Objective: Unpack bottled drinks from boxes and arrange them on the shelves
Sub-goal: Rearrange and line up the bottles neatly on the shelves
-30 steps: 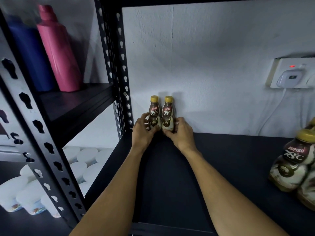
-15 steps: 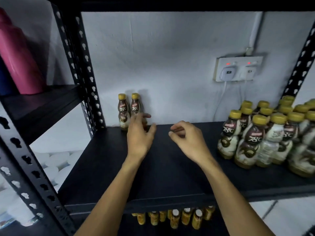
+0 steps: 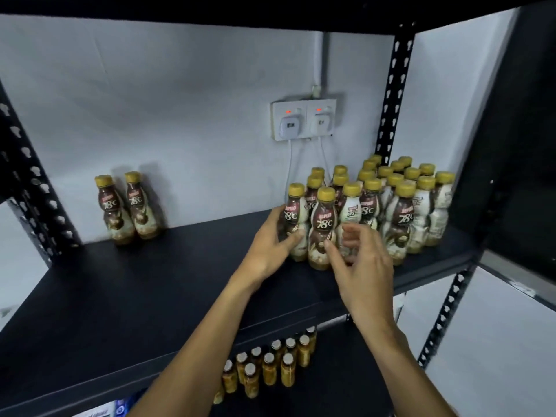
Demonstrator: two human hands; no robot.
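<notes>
Head view: the left hand [image 3: 269, 251] wraps its thumb and fingers [image 3: 293, 237] round the waist of the leftmost bottle [image 3: 294, 212] in the cluster of bottles [image 3: 391, 206], which stands at the right of the black shelf [image 3: 150, 290]. The right hand [image 3: 361, 266] hovers just beside the front bottle [image 3: 324, 227]. Its fingers are half-curled and blurred, and I cannot tell whether they hold anything. A pair of bottles [image 3: 129, 209] stands against the wall at the far left, well apart from the cluster. These small plastic bottles look full, so fairly light yet stiff. The glossy sleeve may slip, and the narrow waist probably gives the surest hold. The tightly packed neighbours could topple if nudged.
</notes>
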